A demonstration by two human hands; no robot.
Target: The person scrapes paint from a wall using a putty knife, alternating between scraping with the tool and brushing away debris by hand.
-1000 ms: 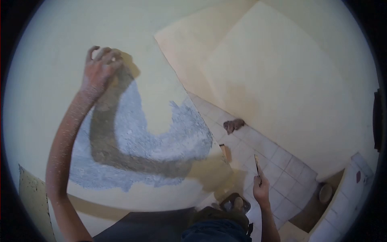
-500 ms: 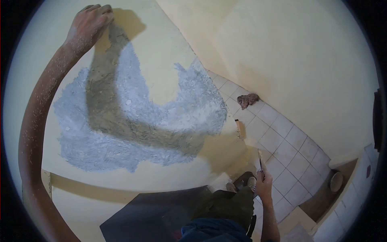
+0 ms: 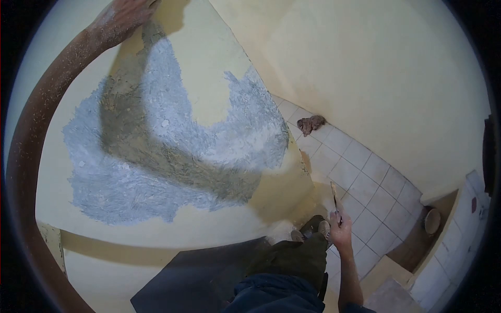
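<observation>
My left hand [image 3: 121, 21] is raised to the upper left of the wall, with its fingertips at the top edge of the view. Its fingers look curled, and whatever they hold, if anything, is hidden. White dust specks cover that forearm. Below it, the cream wall [image 3: 209, 99] carries a large rough grey-white patch [image 3: 125, 193], its coating scraped away in an uneven outline. Low on the right, my right hand [image 3: 342, 229] is closed around a putty knife [image 3: 335, 197], seen nearly edge-on with the blade pointing up, apart from the wall.
A crumpled brown cloth [image 3: 311, 125] lies on the tiled floor [image 3: 360, 177] by the far wall. At the lower middle is a dark grey flat surface [image 3: 193, 276]. A round container [image 3: 432, 221] stands in a recess at right, beside a tiled ledge [image 3: 449, 255].
My left hand has moved up, partly out of view. My right hand still grips the putty knife and has shifted slightly upward. The whole view has shifted a little.
</observation>
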